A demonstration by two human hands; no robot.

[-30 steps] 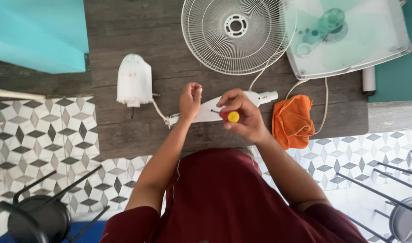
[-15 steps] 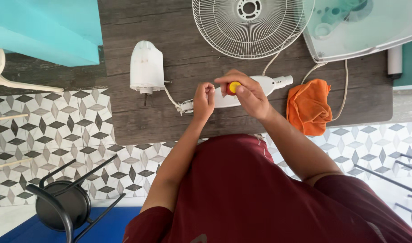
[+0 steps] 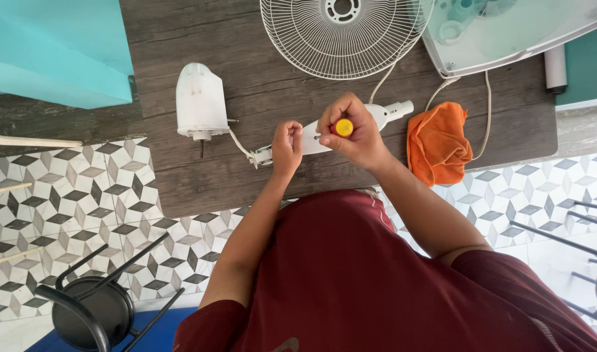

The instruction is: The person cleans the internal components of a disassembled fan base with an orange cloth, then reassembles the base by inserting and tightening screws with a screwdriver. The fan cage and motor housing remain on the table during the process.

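Screwdriver held to a white fan neck on the worktop

The yellow-capped screwdriver (image 3: pixel 343 127), light and rigid, sits wrapped in the right hand (image 3: pixel 354 133), fingers closed round its handle; the white plastic neck piece (image 3: pixel 324 133), stiff but crackable, lies beneath, pinched by the left hand (image 3: pixel 287 146), near the orange cloth (image 3: pixel 436 142) and fan grille (image 3: pixel 343 36)

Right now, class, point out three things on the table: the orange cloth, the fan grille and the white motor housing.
orange cloth (image 3: pixel 437 142): head view, middle of the crumpled fabric.
fan grille (image 3: pixel 311 39): head view, wire ribs left of the hub.
motor housing (image 3: pixel 199 101): head view, centre of the white shell.
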